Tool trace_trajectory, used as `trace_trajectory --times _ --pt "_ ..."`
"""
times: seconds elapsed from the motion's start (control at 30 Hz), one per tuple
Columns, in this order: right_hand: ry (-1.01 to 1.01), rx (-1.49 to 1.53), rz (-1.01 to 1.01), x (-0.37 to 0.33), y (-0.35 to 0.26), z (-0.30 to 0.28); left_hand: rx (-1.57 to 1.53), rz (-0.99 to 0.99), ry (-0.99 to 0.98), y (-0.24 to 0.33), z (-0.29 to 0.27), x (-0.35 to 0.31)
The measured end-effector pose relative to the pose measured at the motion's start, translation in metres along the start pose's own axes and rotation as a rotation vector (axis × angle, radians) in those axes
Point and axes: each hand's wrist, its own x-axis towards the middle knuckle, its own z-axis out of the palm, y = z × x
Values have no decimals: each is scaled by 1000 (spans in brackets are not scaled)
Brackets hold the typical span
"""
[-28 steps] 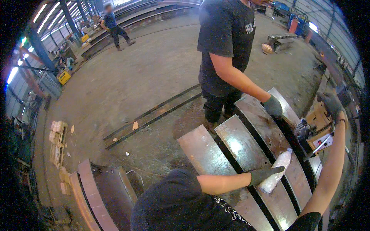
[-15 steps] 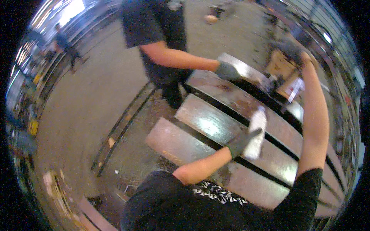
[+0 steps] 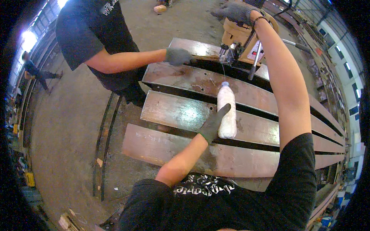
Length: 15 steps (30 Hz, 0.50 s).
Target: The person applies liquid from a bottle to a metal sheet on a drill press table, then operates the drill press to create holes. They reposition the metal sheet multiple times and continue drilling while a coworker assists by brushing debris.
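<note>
My left hand point(image 3: 214, 124), in a dark glove, is closed round a white plastic bottle point(image 3: 226, 111) with a bluish cap. The thumb lies across its front; the other fingers are hidden. From the cap a thin stream of liquid runs up toward the bit of a tan drill press point(image 3: 233, 32). My right hand point(image 3: 239, 14), gloved too, lies over the top of the drill with its fingers stretched out. The drill stands over the farthest steel bar point(image 3: 196, 47), and curled shavings point(image 3: 226, 58) gather at its bit.
A co-worker's gloved hand point(image 3: 178, 56) rests on the farthest bar, beside a brownish strip reaching toward the bit. Several parallel flat steel bars point(image 3: 169, 144) have dark gaps between them. The drill's lever handle point(image 3: 255, 61) juts toward me. Another person point(image 3: 36, 71) is far left.
My view has swung, so the drill and bars appear farther left and sharper. The bottle now stands more upright in the picture, and a stream from its cap shows.
</note>
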Motion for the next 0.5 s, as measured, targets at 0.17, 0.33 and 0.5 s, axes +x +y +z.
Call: trace_trajectory --times 0.17,0.33,0.5 --pt "-332 669 844 22 -51 -57 -3 -8 97 6 -3 -8" --pt "-315 557 742 21 -44 -55 -28 -5 95 3 -4 -5" --pt "-151 565 577 11 -15 -17 14 27 50 0 -3 -1"
